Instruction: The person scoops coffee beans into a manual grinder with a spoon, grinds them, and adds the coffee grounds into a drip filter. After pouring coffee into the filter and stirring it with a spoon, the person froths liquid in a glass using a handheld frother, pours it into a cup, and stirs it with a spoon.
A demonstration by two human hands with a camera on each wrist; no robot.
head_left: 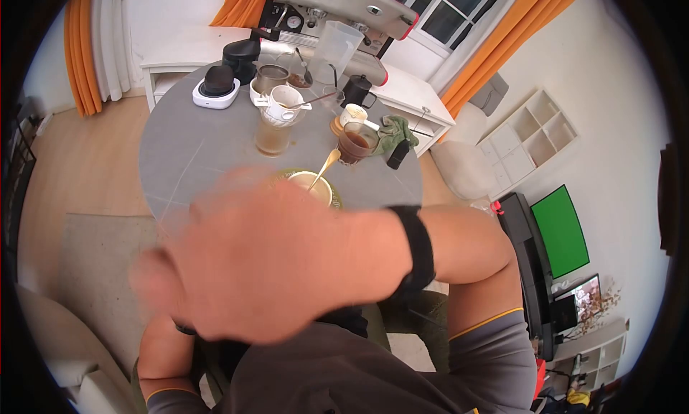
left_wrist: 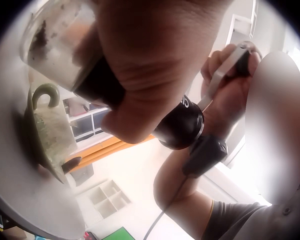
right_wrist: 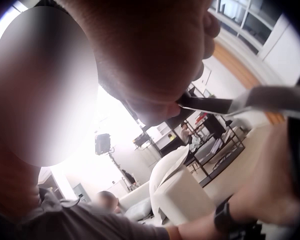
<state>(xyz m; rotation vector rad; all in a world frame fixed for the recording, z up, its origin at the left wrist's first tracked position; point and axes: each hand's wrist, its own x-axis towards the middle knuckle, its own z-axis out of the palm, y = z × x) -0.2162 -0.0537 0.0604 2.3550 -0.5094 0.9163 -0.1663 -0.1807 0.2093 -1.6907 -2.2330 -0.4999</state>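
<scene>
My left hand grips a black hand coffee grinder, its fingers wrapped round the body. The grinder is tilted, and dark grounds cling inside its clear jar. With curled fingers my right hand holds the knob of the metal crank. In the right wrist view that crank stretches from the fingers across towards the left hand. The head view has the right hand large and blurred, covering the grinder and the left hand. Just beyond it stands a cup with a gold spoon in it.
On the round grey table stand a dripper over a glass server, a glass of brown liquid, a black pitcher and a green cloth. Behind them is an espresso machine.
</scene>
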